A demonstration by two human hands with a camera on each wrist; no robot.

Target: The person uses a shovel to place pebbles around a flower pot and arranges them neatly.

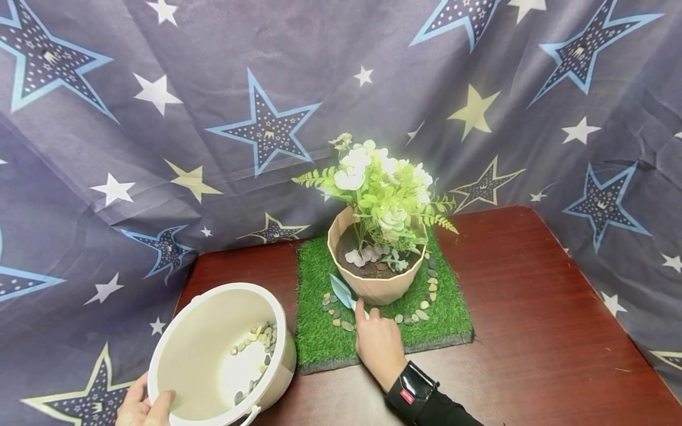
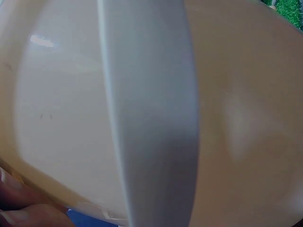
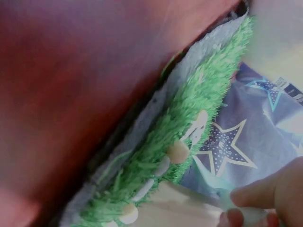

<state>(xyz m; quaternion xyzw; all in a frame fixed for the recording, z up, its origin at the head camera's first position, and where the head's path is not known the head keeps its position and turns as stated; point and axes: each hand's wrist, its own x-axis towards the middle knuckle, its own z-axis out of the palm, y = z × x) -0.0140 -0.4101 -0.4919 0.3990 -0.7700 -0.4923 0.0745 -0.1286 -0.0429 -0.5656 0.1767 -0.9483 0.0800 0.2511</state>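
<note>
My left hand grips the rim of a cream bucket tilted at the table's left; its fingers show at the lower left of the left wrist view. Pebbles lie inside the bucket. With my right hand I hold a small trowel, pale blue at the blade, its handle mostly hidden in my fingers. The blade is over the green turf mat, left of a beige flowerpot. Dark soil and a plant with white flowers fill the pot.
Stones form a curved line on the mat around the pot's front and right. The reddish-brown table extends right of the mat. A star-patterned cloth hangs behind. The bucket's bail handle crosses the left wrist view.
</note>
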